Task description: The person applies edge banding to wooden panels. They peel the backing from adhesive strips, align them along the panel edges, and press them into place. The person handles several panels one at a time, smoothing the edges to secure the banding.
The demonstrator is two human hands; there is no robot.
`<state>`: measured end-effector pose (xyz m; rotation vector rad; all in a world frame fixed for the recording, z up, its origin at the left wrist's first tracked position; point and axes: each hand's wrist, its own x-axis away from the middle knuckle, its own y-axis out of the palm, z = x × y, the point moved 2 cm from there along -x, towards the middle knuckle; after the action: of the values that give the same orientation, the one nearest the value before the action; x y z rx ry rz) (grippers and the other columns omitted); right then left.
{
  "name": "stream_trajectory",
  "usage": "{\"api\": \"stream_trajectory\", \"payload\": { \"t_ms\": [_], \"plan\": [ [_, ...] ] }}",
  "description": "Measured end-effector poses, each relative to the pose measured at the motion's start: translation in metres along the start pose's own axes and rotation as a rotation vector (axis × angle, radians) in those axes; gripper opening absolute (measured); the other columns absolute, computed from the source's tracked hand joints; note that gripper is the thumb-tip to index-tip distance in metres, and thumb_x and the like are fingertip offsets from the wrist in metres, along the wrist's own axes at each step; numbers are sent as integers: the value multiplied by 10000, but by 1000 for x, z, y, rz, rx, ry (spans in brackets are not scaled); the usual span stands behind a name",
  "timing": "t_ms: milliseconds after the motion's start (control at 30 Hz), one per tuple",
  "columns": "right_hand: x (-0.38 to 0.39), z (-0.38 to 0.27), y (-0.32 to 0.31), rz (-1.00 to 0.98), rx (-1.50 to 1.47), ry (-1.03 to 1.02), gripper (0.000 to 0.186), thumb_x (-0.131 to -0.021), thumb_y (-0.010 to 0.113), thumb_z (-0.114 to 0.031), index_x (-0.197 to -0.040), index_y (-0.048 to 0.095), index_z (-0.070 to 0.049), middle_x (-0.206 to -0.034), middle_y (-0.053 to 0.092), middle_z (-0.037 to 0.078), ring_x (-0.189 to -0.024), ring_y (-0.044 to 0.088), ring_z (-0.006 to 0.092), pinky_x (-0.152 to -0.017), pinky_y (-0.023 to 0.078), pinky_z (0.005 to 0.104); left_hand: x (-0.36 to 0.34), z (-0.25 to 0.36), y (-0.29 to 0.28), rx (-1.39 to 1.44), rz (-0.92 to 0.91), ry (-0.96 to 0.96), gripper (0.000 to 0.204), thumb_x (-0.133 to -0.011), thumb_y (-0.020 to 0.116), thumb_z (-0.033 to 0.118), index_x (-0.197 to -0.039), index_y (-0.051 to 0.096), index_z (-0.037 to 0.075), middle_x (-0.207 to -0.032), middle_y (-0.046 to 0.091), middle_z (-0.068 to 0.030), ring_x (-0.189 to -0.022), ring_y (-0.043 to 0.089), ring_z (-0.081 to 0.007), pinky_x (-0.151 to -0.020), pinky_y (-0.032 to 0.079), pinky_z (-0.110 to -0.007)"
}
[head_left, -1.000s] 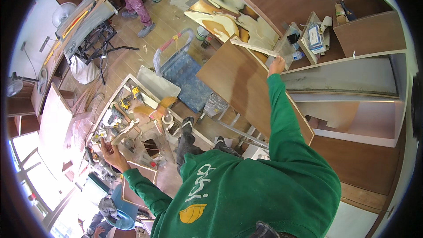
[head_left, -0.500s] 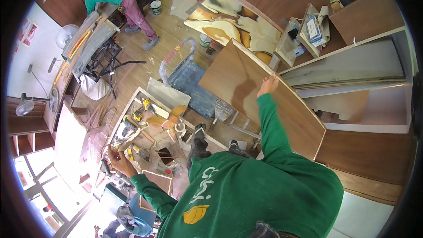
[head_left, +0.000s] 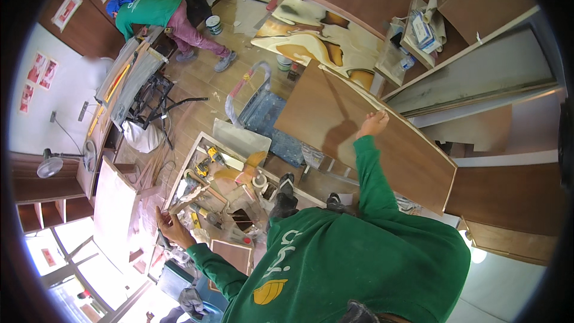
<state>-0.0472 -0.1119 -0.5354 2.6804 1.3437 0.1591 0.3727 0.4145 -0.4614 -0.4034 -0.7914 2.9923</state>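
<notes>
My right hand (head_left: pixel 373 124) is closed by the pale long edge of a brown wood panel (head_left: pixel 323 110), which leans on my right. Its fingers are bunched together, and whatever they pinch is too small to make out. Along that edge runs a loose-looking pale strip (head_left: pixel 344 81). My left hand (head_left: pixel 173 231) hovers over the near left side of a cluttered work surface (head_left: pixel 206 137), its fingers apart and nothing visible in them. On that surface lie a yellow and black cordless drill (head_left: pixel 209 160), a roll of tape (head_left: pixel 259 180), a phone-like dark slab (head_left: pixel 242 219) and several scraps.
A blue platform trolley (head_left: pixel 260 110) stands beyond the work surface. Marble-patterned panels (head_left: pixel 311 36) lie farther back. A co-worker in a green shirt (head_left: pixel 152 9) bends over a bench at the far left; another stands behind. Open cabinets (head_left: pixel 478 84) line my right.
My right hand has come slightly nearer along the panel's edge. The whole view has shifted a little, and my left hand has stayed over the cluttered surface.
</notes>
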Motion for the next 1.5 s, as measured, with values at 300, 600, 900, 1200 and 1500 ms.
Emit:
{"api": "stream_trajectory", "payload": {
  "t_ms": [300,600,900,1200,1500],
  "plan": [
    [-9,-77,-62,-5,163,-326,231,-1061,476,-262,-1070,526,-37,-948,524,34,-826,535,127,-762,472,300,-23,63,47,67,-121,120,509,-907,729,70,-1393,580,38,-897,595,-10,-746,542,-92,-639,455,-238],
    [-3,-172,-106,-556,173,-202,245,-1027,571,-243,-1141,588,-27,-943,586,10,-926,564,99,-814,469,261,-33,201,89,118,-401,396,556,-856,751,42,-1390,596,60,-1021,590,-25,-878,545,-113,-741,464,-248],
    [123,-322,-13,-1448,324,-665,155,-931,672,-223,-977,628,-82,-991,571,79,-1013,529,273,-904,439,386,69,366,141,382,-1056,788,595,-749,822,125,-1311,642,49,-1221,599,-104,-1091,590,-216,-943,466,-330],
    [163,-310,27,-1592,178,-526,120,-909,721,-210,-935,682,-99,-970,594,40,-979,502,239,-891,407,360,91,347,147,683,-1248,471,408,-701,843,27,-1090,717,23,-1268,585,-127,-1139,578,-234,-985,450,-363],
    [184,-269,68,-1752,113,-459,186,-886,747,-220,-989,705,-71,-941,639,32,-939,569,194,-856,455,351,63,290,132,665,-1199,351,222,-723,815,-2,-923,732,49,-1219,628,-117,-1067,588,-234,-914,453,-357]
  ]
}}
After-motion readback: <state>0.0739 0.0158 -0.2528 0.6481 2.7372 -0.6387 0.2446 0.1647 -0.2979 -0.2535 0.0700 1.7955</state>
